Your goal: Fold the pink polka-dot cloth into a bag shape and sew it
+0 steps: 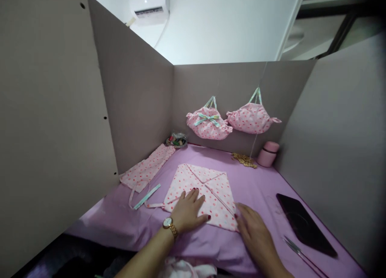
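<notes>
A pink dotted cloth [215, 189], folded like an envelope with its flaps meeting near the middle, lies flat on the purple-covered table. My left hand [189, 213], with a gold watch at the wrist, rests spread on the cloth's lower left part. At the cloth's lower right corner is my right hand [252, 227], its fingers stretched forward and touching the edge. A thin pink strap [155, 205] sticks out from the cloth's left corner. Left of it lies a pale green strip [147, 196].
Another dotted cloth [147, 169] lies back left, near a small basket [176, 141]. Two dotted fabric bags [209, 123] hang before the rear panel. Right side: a pink flask [268, 154], black tablet [304, 223], scissors [297, 250]. Grey panels enclose the table.
</notes>
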Demonstrator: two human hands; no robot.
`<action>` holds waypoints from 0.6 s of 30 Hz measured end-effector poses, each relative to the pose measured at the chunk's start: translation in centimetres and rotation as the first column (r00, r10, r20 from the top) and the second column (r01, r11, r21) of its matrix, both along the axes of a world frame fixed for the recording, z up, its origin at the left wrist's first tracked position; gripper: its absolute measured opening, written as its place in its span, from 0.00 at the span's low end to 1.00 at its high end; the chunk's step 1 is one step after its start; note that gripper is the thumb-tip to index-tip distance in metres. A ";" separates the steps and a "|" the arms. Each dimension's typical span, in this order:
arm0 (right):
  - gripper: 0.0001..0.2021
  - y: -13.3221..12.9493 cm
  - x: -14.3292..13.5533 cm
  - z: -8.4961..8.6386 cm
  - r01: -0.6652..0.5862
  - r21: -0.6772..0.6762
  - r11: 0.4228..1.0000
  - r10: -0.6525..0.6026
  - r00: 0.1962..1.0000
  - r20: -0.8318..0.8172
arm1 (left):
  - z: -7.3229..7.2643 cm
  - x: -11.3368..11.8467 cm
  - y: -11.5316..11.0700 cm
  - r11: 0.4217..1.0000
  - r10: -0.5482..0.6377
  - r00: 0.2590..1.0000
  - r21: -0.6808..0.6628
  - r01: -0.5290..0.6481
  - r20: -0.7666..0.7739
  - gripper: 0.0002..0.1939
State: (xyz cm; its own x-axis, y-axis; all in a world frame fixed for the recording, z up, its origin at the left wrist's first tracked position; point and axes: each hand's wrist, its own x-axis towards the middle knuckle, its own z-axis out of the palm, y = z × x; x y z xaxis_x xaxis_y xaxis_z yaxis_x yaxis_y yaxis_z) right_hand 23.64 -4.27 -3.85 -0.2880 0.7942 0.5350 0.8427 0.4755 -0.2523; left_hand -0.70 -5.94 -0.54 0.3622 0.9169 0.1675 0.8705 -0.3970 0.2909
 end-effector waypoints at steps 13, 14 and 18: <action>0.30 -5.9 -3.9 1.5 -0.036 -0.412 0.910 0.173 0.938 0.301 | -0.7 0.3 0.8 1.000 0.007 0.994 0.001 -0.007 -0.111 0.29; 0.29 -5.9 -3.5 1.7 -0.012 -0.418 0.908 0.156 0.938 0.311 | -0.7 0.3 0.8 1.000 0.009 0.994 0.003 -0.009 -0.113 0.29; 0.27 -5.8 -2.9 2.3 0.035 -0.422 0.906 0.116 0.938 0.326 | -0.8 0.2 0.8 1.000 0.017 0.993 0.013 -0.015 -0.113 0.29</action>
State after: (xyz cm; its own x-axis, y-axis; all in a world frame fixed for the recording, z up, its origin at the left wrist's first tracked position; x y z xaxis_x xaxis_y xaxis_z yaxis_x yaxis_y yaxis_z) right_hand 20.75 -10.05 -1.55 -0.4268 0.9040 0.0237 0.8940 0.4258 -0.1395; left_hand -0.47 -5.14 -1.37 0.3647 0.9209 0.1375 0.9038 -0.3856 0.1855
